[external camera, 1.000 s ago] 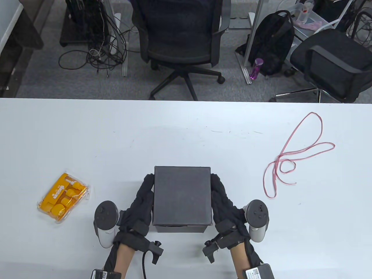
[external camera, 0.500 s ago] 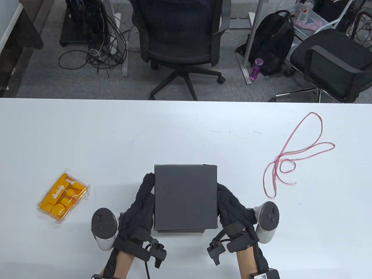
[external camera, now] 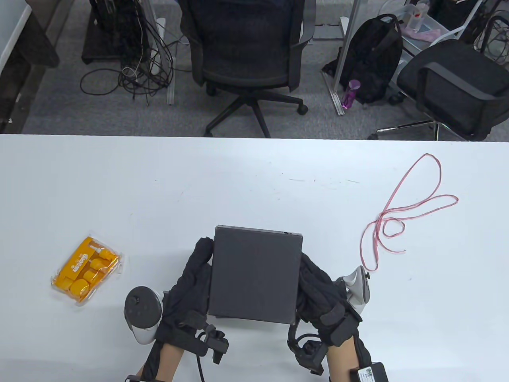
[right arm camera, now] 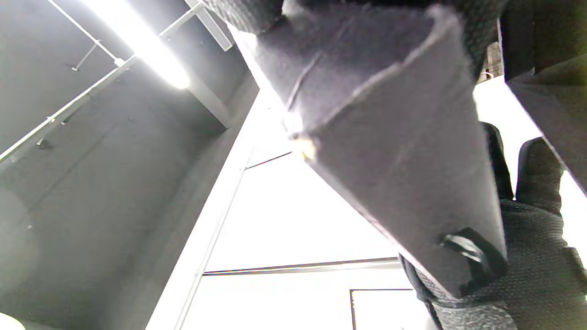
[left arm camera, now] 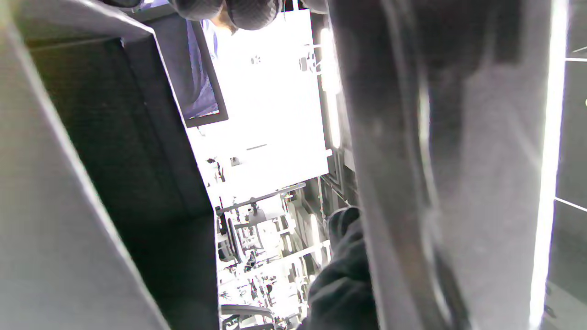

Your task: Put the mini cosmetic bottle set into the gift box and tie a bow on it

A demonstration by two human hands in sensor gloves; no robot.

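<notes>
gripping gift box point(external camera: 254, 274), both hands

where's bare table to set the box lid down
Bare table beyond the gift box, and between it and the pink ribbon. Left, a strip before the cosmetic bottle set. Crowded near edge: left hand and right hand.

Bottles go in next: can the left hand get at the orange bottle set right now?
Probably not yet: the left hand is holding the gift box. The bottle set lies unobstructed on the table to its left.
</notes>
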